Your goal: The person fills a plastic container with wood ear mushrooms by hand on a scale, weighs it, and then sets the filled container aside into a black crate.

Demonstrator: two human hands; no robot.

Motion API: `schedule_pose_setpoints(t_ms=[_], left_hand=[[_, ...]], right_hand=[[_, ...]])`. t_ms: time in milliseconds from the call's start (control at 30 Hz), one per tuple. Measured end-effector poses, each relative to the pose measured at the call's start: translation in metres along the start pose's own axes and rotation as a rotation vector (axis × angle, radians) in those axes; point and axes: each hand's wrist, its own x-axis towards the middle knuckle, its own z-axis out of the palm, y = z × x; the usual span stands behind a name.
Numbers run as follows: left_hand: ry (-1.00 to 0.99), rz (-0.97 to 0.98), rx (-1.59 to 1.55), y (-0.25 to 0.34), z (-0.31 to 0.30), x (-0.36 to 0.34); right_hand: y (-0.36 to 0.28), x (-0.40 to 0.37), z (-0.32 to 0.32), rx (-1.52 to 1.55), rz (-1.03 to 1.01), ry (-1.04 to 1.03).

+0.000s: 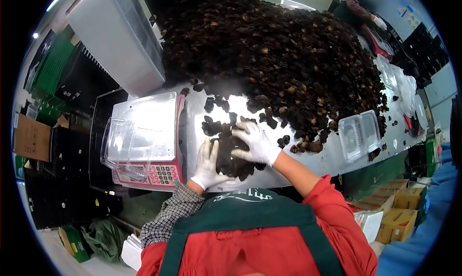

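Note:
In front of my body, a dark clump of wood ear mushrooms lies at the near edge of the metal table, between my two white-gloved hands. My left hand cups its left side, with thumb and fingers pressed along it. From the right, my right hand reaches over the clump, its fingers curled onto the top and far side. Several loose mushrooms lie just beyond my hands. Left of them stands a red scale with a shiny metal plate. Clear plastic packaging hangs at its left side.
A large heap of mushrooms covers the table's far side. An open clear clamshell box sits to the right. A tall pale plastic bin stands behind the scale. At the far right, a co-worker's gloved hand is near another scale.

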Motion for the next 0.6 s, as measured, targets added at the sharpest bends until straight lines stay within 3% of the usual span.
schedule_pose_setpoints(t_ms=[100,233,333,433,567,600], left_hand=[[-0.074,0.015,0.003,0.002,-0.006,0.018],[-0.2,0.145,0.016,0.003,-0.007,0.005],[-0.103,0.215,0.063,0.012,0.007,-0.009],[-0.171,0.066,0.088,0.016,0.009,0.011],[-0.064,-0.077,-0.01,0.013,0.011,0.056],[-0.157,-0.291,-0.253,0.022,-0.003,0.075]], right_hand=[[0.018,0.003,0.012,-0.123,0.004,-0.03],[-0.018,-0.047,-0.002,-0.138,-0.104,-0.264],[-0.022,-0.071,0.011,-0.234,-0.125,-0.186],[-0.016,-0.061,0.018,-0.178,-0.053,-0.147],[0.006,-0.028,0.023,-0.124,0.1,-0.106],[0.011,-0.017,0.022,-0.034,0.193,-0.111]])
